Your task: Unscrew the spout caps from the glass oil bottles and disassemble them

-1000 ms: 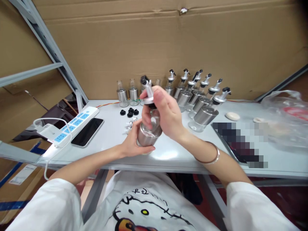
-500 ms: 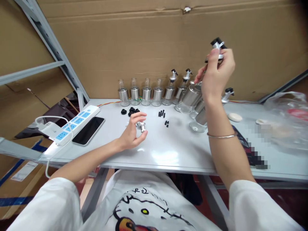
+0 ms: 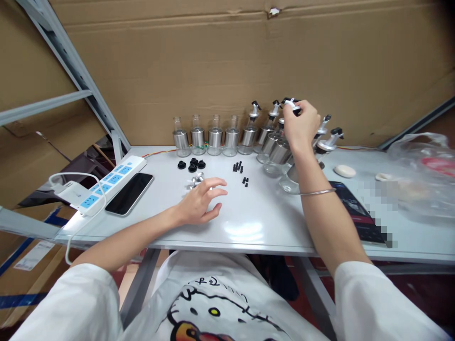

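My right hand (image 3: 302, 125) is closed around a pourer spout (image 3: 292, 105), silver-white with a black top. It is above the glass oil bottles with steel sleeves at the right end of the row. One such bottle (image 3: 279, 155) is just below; my hand hides whether the spout touches its neck. My left hand (image 3: 201, 201) hovers low over the table, fingers apart and holding nothing. Silver spout parts (image 3: 196, 180) lie just behind its fingers, partly covered. Beyond them sit several black stoppers (image 3: 192, 164). Small black tubes (image 3: 238, 166) and short black caps (image 3: 245, 181) lie to the right.
Several bottles without spouts (image 3: 215, 139) stand along the cardboard backing (image 3: 213, 61). Others carry spouts (image 3: 254, 111). A power strip (image 3: 113, 182) and a phone (image 3: 131, 194) are at left. On the right are a white disc (image 3: 344, 171), a dark device (image 3: 355, 210) and a plastic bag (image 3: 426, 175).
My right hand has come down and left with the spout, to bottle-top height. My left hand has opened more and moved slightly right and nearer me, leaving the silver parts on the table.
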The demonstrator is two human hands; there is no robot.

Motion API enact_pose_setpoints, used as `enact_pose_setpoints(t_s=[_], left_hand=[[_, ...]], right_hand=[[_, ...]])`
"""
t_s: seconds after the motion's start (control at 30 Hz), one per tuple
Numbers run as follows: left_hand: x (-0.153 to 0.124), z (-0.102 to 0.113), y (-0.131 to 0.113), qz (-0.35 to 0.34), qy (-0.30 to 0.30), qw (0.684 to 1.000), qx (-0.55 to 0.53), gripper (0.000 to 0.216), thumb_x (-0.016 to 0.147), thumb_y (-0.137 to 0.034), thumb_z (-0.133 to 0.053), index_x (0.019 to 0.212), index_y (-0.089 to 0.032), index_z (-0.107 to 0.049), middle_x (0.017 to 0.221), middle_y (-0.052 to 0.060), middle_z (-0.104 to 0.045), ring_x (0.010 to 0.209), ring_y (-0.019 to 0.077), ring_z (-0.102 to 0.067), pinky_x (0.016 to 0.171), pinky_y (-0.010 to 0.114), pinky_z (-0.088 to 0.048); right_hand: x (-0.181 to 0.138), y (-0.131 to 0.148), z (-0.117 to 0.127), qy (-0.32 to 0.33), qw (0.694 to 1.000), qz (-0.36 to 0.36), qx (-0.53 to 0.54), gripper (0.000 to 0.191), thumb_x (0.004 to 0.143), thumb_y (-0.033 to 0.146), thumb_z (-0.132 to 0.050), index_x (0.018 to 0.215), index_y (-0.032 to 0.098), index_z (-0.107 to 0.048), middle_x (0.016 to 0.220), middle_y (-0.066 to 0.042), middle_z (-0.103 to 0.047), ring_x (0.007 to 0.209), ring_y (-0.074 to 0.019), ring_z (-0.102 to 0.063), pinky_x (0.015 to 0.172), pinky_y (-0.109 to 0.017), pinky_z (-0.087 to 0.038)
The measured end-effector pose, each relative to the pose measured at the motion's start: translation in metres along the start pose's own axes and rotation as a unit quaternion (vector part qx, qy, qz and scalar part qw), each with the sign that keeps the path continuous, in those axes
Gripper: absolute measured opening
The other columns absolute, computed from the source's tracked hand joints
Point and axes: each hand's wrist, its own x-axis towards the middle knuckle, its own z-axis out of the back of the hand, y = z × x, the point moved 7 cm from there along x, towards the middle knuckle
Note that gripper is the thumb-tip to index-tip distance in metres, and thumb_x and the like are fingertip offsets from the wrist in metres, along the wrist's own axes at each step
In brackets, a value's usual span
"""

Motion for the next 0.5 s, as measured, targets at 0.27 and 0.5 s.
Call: enact_pose_setpoints(t_s=[0.27,0.5], left_hand=[[-0.004,-0.007,0.002,0.011,0.034,0.999,0.001,0.04,0.081,-0.009,-0.048,0.118,-0.019,-0.037,0.115,0.012,-0.049,0.108,0.0211,-0.052,0.084,0.036,-0.053],[-0.004,-0.008,0.004,0.031,0.036,0.999,-0.011,0.041,0.083,-0.01,-0.048,0.121,-0.02,-0.036,0.114,0.012,-0.05,0.106,0.0209,-0.053,0.088,0.04,-0.05]], right_hand=[[-0.009,0.004,0.005,-0.014,0.997,-0.066,-0.038,0.032,0.084,0.036,-0.048,0.101,0.014,-0.063,0.094,-0.016,-0.066,0.093,-0.031,-0.059,0.081,-0.043,-0.038],[-0.008,0.014,0.012,-0.027,0.998,0.004,-0.051,0.033,0.09,0.043,-0.043,0.1,0.016,-0.058,0.084,-0.012,-0.06,0.092,-0.0308,-0.054,0.081,-0.046,-0.036]])
